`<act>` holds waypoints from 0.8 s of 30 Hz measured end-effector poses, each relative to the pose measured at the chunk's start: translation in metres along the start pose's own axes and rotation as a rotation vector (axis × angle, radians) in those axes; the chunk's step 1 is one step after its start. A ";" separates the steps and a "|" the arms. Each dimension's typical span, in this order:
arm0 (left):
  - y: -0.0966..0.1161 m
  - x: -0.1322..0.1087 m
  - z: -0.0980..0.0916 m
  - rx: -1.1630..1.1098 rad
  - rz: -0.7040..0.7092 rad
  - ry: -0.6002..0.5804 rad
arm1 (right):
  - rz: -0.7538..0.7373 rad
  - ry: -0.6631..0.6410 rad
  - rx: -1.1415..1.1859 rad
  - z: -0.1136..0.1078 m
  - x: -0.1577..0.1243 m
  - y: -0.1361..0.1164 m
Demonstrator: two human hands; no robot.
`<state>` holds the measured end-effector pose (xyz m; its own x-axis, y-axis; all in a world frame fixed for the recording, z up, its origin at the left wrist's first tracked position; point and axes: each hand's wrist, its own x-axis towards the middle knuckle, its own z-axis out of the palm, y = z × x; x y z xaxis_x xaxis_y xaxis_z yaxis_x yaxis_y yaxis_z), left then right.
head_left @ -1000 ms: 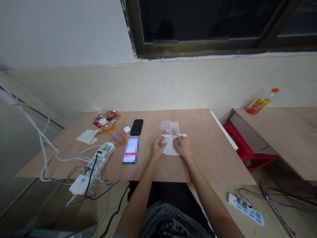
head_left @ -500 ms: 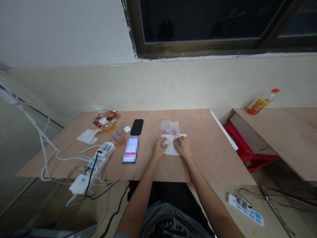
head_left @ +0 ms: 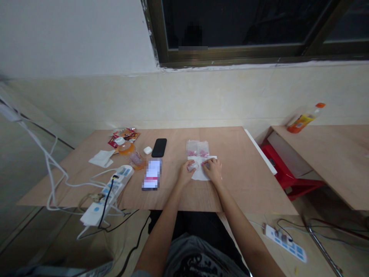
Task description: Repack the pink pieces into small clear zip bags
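A white sheet of paper or tissue [head_left: 201,176] lies on the table in front of me. My left hand [head_left: 186,173] rests on its left edge, fingers curled round a small, translucent whitish thing [head_left: 193,166] too small to name. On the right part of the sheet, my right hand [head_left: 213,170] has its fingertips pinched together. Tiny pink-red bits [head_left: 204,164] show by those fingertips; what they grip is partly hidden. Just beyond the sheet, two small clear plastic bags lie side by side, the left bag [head_left: 191,147] and the right bag [head_left: 203,147], with small pink-red pieces inside.
Left of my hands lie a lit phone [head_left: 152,175], a black phone [head_left: 159,147] and a white case [head_left: 148,150]. Farther left are an orange drink bottle [head_left: 131,154], snack packets [head_left: 127,134], a tissue [head_left: 102,158] and a power strip [head_left: 108,194] with cables.
Both hands stay in nearly the same place on the white sheet. The bags and the other things have not visibly moved.
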<state>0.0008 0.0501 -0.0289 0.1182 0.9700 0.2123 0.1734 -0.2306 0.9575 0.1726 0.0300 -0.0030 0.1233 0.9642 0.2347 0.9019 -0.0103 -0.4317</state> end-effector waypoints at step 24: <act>0.006 0.000 0.000 -0.026 -0.005 0.024 | -0.161 0.033 0.163 0.001 -0.001 0.004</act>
<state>0.0018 0.0487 -0.0236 0.0937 0.9728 0.2119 0.1489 -0.2241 0.9631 0.1755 0.0297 -0.0060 -0.0013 0.9408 0.3389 0.8323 0.1888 -0.5211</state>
